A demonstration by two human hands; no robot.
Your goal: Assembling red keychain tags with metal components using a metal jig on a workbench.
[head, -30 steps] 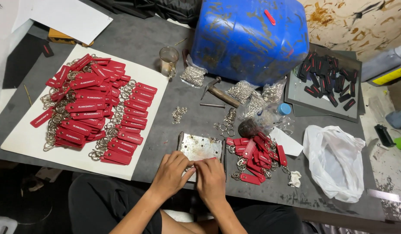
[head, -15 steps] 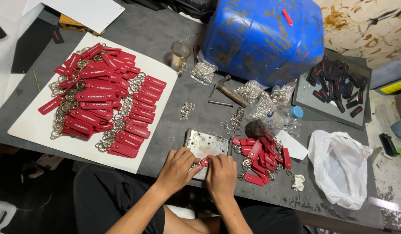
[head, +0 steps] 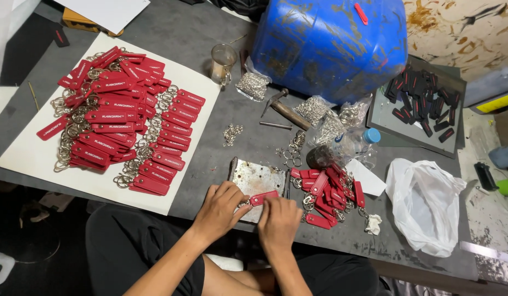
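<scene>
One red key tag [head: 263, 198] flat on a worn metal plate [head: 257, 178], near the table's front edge, pinched between two hands. Left hand [head: 220, 211] on the tag's left end, fingers curled and closed around the ring end, thumb and forefinger gripping there. Right hand [head: 280, 222] over the tag's right end, fingers bent down and pressing on it; fingertips hidden under the knuckles, so exact grip hard to tell, yet clearly closed on the tag. Plate itself on a grey table [head: 199, 137], scuffed and speckled.

Just right of the plate, a loose heap of red tags with rings [head: 328, 192], touching the plate's edge. Beyond the plate, scattered split rings [head: 291, 153] and a small clump of chain bits [head: 232, 133]. Further back, a hammer [head: 284, 109] lying aslant, a thin nail or pin just below it, clear bags of metal rings [head: 254, 85] and a glass cup [head: 223, 61]. Behind those, a big blue drum [head: 331, 44], scratched and stained.

Far left, a white board [head: 188, 159] loaded with rows of finished red tags [head: 119, 118], rings outward in piles. Right side: a plastic bottle with blue cap [head: 350, 145] lying down, a white plastic bag [head: 427, 203], and a grey tray of black tags [head: 424, 101]. Dark shorts and bare knees below the table edge.
</scene>
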